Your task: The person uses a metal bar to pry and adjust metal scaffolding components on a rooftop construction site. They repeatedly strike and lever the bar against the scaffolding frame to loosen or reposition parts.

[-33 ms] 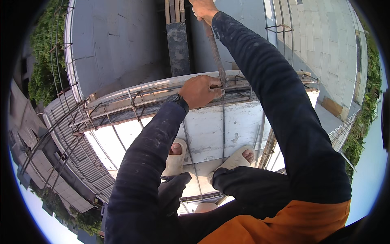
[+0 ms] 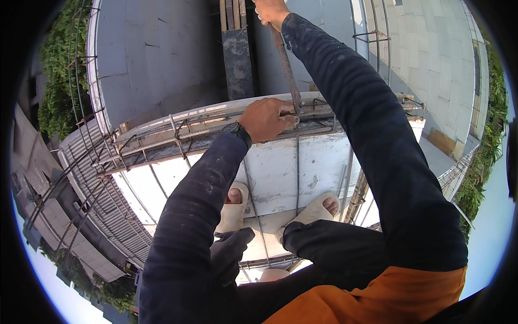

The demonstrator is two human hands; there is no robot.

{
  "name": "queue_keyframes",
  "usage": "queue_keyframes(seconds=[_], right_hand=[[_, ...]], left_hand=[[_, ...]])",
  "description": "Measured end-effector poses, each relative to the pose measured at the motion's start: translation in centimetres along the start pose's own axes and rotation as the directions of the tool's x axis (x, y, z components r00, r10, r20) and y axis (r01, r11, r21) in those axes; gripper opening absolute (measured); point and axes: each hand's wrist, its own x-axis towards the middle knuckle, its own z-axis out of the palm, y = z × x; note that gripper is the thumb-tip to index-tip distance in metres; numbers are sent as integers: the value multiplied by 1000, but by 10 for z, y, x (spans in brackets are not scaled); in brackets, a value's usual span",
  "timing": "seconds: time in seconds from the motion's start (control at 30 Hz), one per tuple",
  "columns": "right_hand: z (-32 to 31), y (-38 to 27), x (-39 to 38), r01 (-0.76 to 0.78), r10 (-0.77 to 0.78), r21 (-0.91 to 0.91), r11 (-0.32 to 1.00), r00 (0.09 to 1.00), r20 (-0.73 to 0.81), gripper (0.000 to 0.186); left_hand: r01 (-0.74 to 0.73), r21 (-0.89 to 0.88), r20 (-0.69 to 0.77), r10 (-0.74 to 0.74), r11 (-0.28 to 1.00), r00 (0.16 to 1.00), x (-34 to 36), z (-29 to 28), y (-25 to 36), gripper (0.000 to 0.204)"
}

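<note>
My right hand (image 2: 271, 12), at the top edge of the view, is closed round the upper end of a long rusty steel bar (image 2: 286, 67), perhaps a rebar bending wrench. The bar slants down to the reinforcing steel, and its lower end sits beside my left fingertips. My left hand (image 2: 264, 120) is closed on the rebar (image 2: 318, 115) at that spot, thumb and forefinger on either side of the bar's foot. The exact grip underneath is hidden. The rebar cage (image 2: 178, 137) runs across the top of the wall, with thin rods crossing the white panels below.
My sandalled feet (image 2: 233, 202) stand on a white panel (image 2: 270, 178) crossed by rods. Beyond the cage lies a deep recess with a dark beam (image 2: 238, 65). Upright rebars (image 2: 75, 65) rise at left, above a corrugated roof (image 2: 108, 183). Block walls (image 2: 426, 59) stand at right.
</note>
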Motion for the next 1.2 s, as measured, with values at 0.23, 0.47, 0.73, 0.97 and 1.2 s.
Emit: queue_keyframes(seconds=[0.23, 0.47, 0.73, 0.97, 1.2], right_hand=[[-2, -63, -52, -25, 17, -45, 999, 986, -164, 65], [8, -106, -84, 150, -166, -89, 985, 965, -202, 74], [-22, -132, -122, 375, -524, -403, 835, 766, -373, 60], [-33, -171, -195, 561, -545, -89, 823, 735, -403, 50], [-40, -121, -117, 607, -720, -387, 694, 595, -357, 49]], left_hand=[[39, 44, 29, -40, 998, 999, -12, -10, 4, 31], [73, 96, 21, -75, 993, 997, -29, -19, -1, 35], [-3, 137, 37, -2, 991, 999, -20, -11, 8, 38], [-7, 179, 29, 2, 984, 1000, -21, -10, 10, 39], [-13, 234, -57, 27, 972, 998, -20, 2, 13, 34]])
